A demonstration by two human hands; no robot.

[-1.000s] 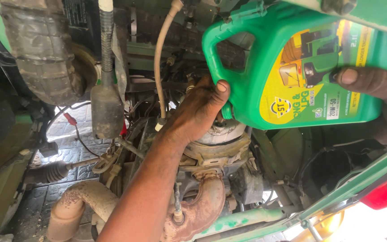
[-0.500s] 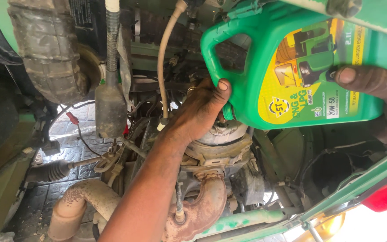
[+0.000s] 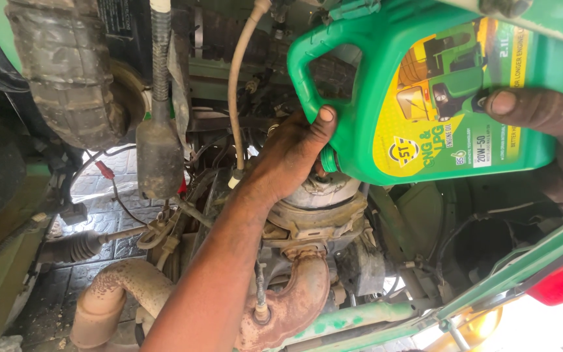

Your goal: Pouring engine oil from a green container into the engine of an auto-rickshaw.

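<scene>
Oil from the tipped green engine-oil jug (image 3: 425,98) goes spout-down toward the engine filler (image 3: 320,192), the jug's long axis running up to the right. Left hand (image 3: 291,153) cups the neck, thumb on the handle base; right hand (image 3: 548,130) grips the jug's far end.

The green plastic oil jug (image 3: 425,98) is tipped over, its neck pointing down and to the left, its moulded handle loop at the upper left; a yellow label with a picture of a small green vehicle covers its broad face; its mouth sits right at the top of the grimy round engine part (image 3: 317,195) below it; whether oil is flowing cannot be told; that part is pale metal, dirty, seated above a rusty curved exhaust pipe (image 3: 294,306).
</scene>
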